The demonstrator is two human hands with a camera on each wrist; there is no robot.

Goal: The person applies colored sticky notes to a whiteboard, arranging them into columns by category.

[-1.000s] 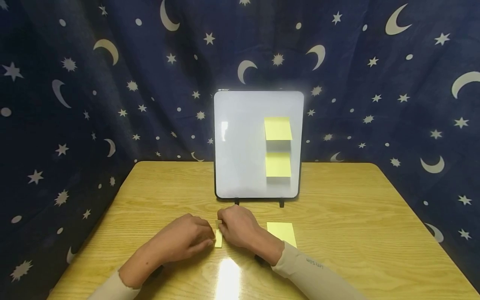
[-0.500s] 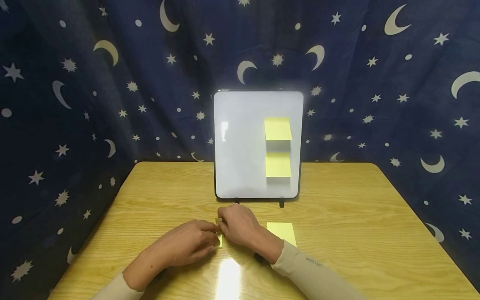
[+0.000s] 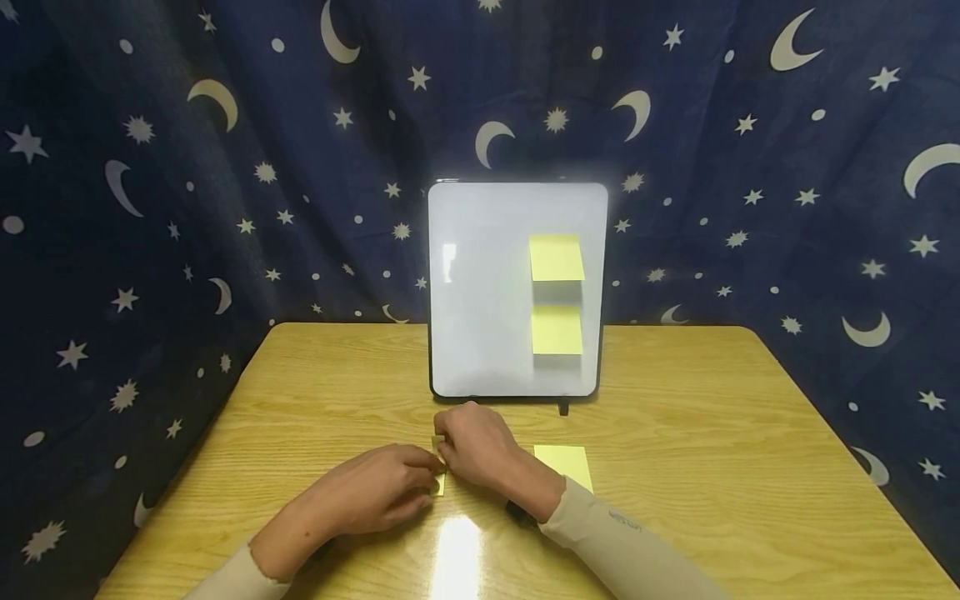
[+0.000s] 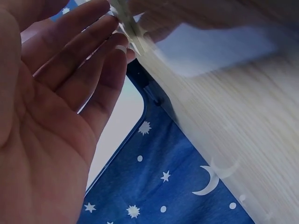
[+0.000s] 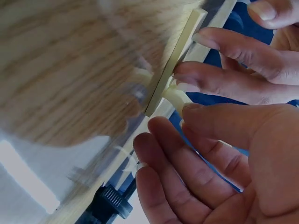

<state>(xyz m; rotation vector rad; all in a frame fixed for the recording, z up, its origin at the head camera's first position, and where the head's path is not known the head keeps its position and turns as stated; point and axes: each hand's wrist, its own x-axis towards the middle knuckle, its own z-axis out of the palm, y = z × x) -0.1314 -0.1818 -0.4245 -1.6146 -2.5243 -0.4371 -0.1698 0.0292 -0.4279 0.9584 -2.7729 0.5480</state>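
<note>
A narrow pad of pale yellow sticky notes lies on the table between my two hands. My left hand reaches in from the left, its fairly straight fingers pressing on the pad. My right hand is bent over the pad's far end. In the right wrist view the thumb and a finger pinch a lifted, curling sticky note at the pad. In the head view the hands hide much of the pad. The left wrist view shows the pad only in part, at its top edge.
A whiteboard stands upright behind the hands on dark feet. Two square yellow notes hang on its right half, an upper note and a lower note. Another yellow square lies on the wooden table, partly behind my right forearm.
My left hand has moved slightly right, onto the narrow pad, covering more of it. My right hand has stayed nearly in place at the pad's far end, shifting up a little.
</note>
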